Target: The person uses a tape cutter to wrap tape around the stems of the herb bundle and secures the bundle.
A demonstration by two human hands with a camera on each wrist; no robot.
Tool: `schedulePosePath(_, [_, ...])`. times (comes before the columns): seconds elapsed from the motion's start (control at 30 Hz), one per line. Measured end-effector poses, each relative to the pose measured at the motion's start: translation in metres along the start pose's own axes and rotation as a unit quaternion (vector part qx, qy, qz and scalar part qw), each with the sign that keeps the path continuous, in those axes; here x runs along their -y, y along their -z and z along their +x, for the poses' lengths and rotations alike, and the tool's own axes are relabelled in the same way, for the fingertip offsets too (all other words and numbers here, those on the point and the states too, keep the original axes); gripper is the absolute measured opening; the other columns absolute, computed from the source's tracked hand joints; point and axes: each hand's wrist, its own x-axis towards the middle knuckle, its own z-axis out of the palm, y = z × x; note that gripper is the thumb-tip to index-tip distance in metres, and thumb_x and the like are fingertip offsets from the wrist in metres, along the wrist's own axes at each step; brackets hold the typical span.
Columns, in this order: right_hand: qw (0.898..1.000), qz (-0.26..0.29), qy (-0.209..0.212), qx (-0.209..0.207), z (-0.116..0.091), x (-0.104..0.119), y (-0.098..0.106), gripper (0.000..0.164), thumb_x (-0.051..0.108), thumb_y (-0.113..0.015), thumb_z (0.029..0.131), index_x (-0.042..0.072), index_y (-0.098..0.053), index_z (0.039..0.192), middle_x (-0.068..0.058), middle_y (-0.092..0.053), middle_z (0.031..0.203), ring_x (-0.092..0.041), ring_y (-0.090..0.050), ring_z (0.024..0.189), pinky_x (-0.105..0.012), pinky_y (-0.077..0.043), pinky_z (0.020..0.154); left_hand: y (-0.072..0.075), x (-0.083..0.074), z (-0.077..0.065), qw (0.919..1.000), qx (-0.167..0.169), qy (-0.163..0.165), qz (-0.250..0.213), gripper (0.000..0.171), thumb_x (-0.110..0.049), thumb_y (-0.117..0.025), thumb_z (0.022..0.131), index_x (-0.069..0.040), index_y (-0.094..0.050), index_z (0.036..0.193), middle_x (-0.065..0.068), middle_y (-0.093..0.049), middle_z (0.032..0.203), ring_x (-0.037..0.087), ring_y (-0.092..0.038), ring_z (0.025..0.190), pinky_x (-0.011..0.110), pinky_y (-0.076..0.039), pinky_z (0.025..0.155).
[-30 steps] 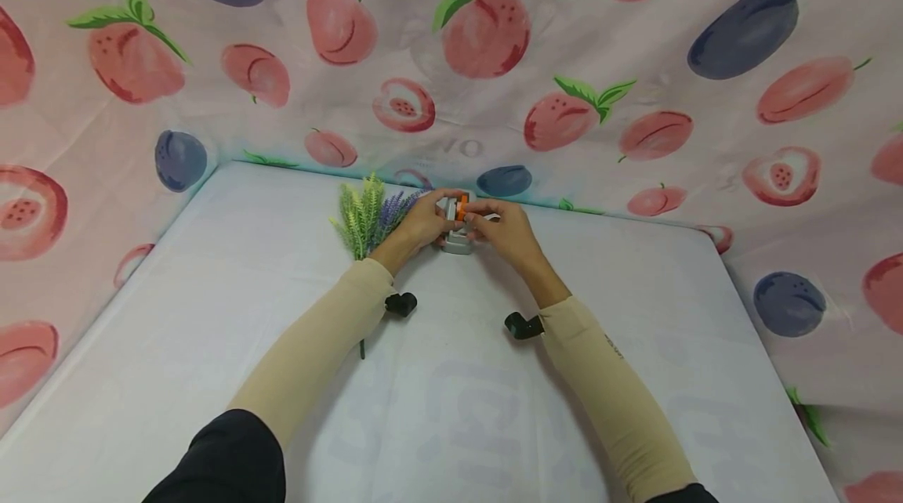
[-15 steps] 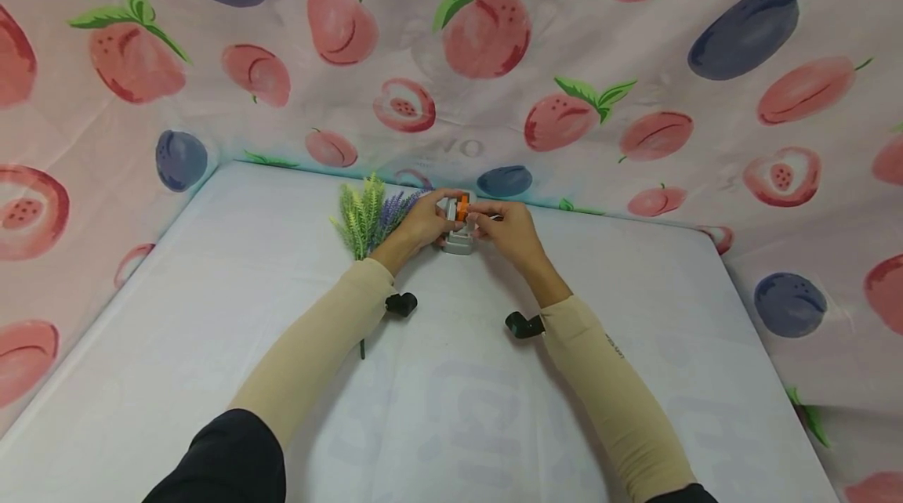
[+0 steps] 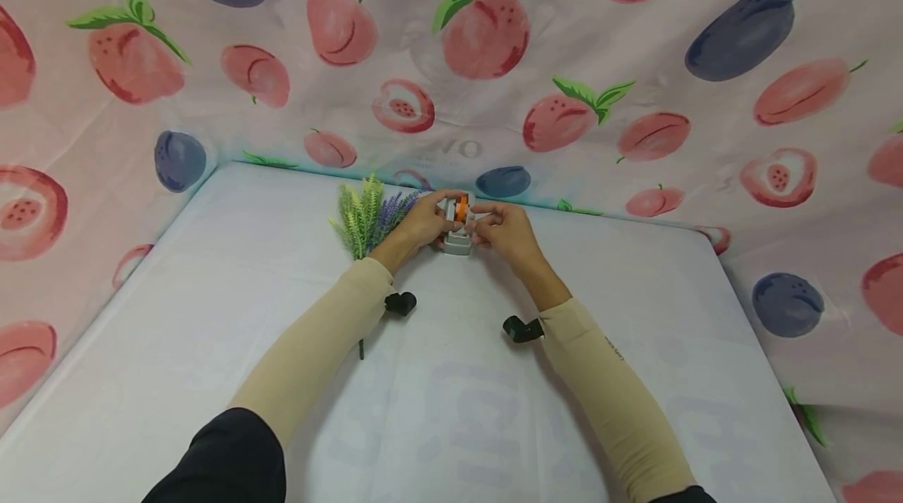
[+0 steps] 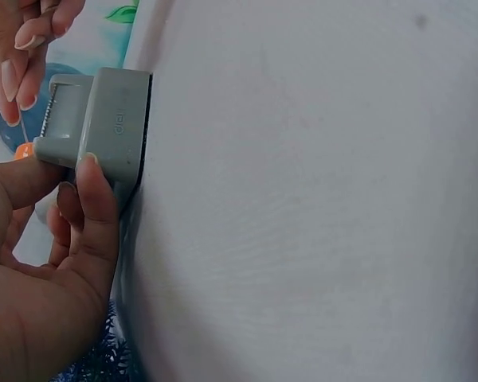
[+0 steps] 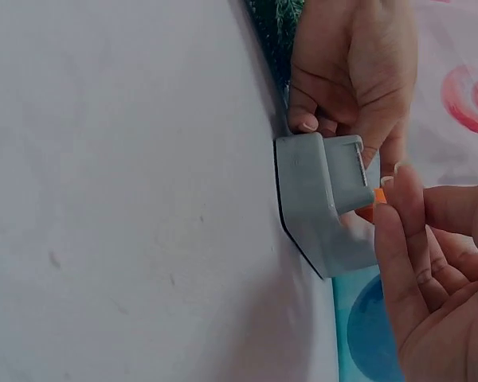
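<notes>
A grey tape dispenser (image 3: 457,246) stands on the table close to its far edge, its toothed cutter showing in the left wrist view. Its orange core (image 3: 462,209) is partly covered by fingers. My left hand (image 3: 423,221) grips the dispenser (image 4: 119,127) from the left side, with the thumb on its body. On the other side, my right hand (image 3: 508,229) has its thumb and fingertips close together beside the orange core. A thin, clear strip of tape (image 4: 24,126) runs from those fingertips toward the core; its end is hidden by the fingers.
Artificial lavender sprigs (image 3: 361,221), yellow-green and purple, lie left of the dispenser, partly under my left forearm. A fruit-printed cloth (image 3: 487,127) hangs right behind the far edge of the white table (image 3: 451,378).
My right fingertips have shifted slightly to the right, off the orange core, and more of it shows. The left hand and the tape dispenser stay nearly still.
</notes>
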Motion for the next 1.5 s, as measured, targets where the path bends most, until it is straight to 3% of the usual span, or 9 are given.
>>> schedulePosePath(0.2, [1.000, 0.020, -0.023, -0.001, -0.004, 0.001, -0.002, 0.029, 0.001, -0.062, 0.098, 0.002, -0.067, 0.126, -0.017, -0.074, 0.098, -0.016, -0.071, 0.070, -0.040, -0.061, 0.080, 0.000, -0.002, 0.000, 1.0000, -0.001, 0.001, -0.001, 0.057, -0.002, -0.068, 0.096, -0.030, -0.056, 0.145, 0.007, -0.050, 0.070, 0.016, -0.045, 0.047, 0.036, -0.053, 0.050])
schedulePosePath(0.43, [0.999, 0.041, -0.035, -0.001, -0.010, 0.002, -0.006, 0.028, 0.000, -0.062, 0.098, 0.001, -0.066, 0.126, -0.021, -0.074, 0.104, -0.016, -0.071, 0.070, -0.038, -0.061, 0.078, -0.001, -0.002, -0.001, 0.9999, -0.008, -0.006, 0.011, 0.056, -0.003, -0.069, 0.096, -0.030, -0.056, 0.144, 0.006, -0.050, 0.070, 0.017, -0.046, 0.049, 0.039, -0.055, 0.052])
schedulePosePath(0.67, [0.996, 0.055, -0.074, -0.008, -0.014, -0.001, -0.009, 0.023, 0.005, -0.063, 0.099, 0.002, -0.067, 0.122, -0.018, -0.074, 0.108, -0.013, -0.070, 0.070, -0.037, -0.060, 0.081, -0.001, 0.000, -0.001, 0.9998, -0.007, -0.013, 0.016, 0.058, -0.004, -0.070, 0.095, -0.029, -0.055, 0.145, 0.006, -0.047, 0.067, 0.017, -0.044, 0.048, 0.036, -0.053, 0.049])
schedulePosePath(0.97, [0.992, 0.085, -0.089, -0.004, -0.016, -0.001, -0.009, 0.024, 0.003, -0.063, 0.098, 0.001, -0.066, 0.122, -0.018, -0.074, 0.110, -0.013, -0.071, 0.071, -0.049, -0.055, 0.094, 0.002, 0.003, -0.001, 0.9997, 0.005, 0.010, -0.020, 0.060, 0.006, -0.058, 0.098, -0.035, -0.056, 0.143, 0.008, -0.049, 0.087, 0.020, -0.056, 0.070, 0.036, -0.053, 0.054])
schedulePosePath(1.33, [0.990, 0.098, -0.105, -0.006, -0.021, 0.001, -0.011, 0.026, 0.005, -0.063, 0.099, 0.002, -0.066, 0.125, -0.016, -0.074, 0.111, -0.011, -0.071, 0.072, -0.049, -0.053, 0.098, 0.003, 0.000, -0.003, 0.9998, 0.011, 0.012, -0.008, 0.061, 0.006, -0.056, 0.099, -0.035, -0.055, 0.145, 0.011, -0.051, 0.088, 0.022, -0.057, 0.072, 0.036, -0.054, 0.058])
schedulePosePath(1.5, [0.989, 0.089, -0.119, -0.004, -0.024, 0.003, -0.009, 0.029, 0.007, -0.065, 0.097, 0.003, -0.066, 0.126, -0.015, -0.075, 0.112, -0.010, -0.071, 0.072, -0.042, -0.057, 0.092, 0.004, 0.000, -0.003, 0.9999, 0.010, 0.010, -0.008, 0.062, 0.007, -0.054, 0.099, -0.034, -0.055, 0.145, 0.011, -0.052, 0.089, 0.023, -0.059, 0.077, 0.037, -0.055, 0.059])
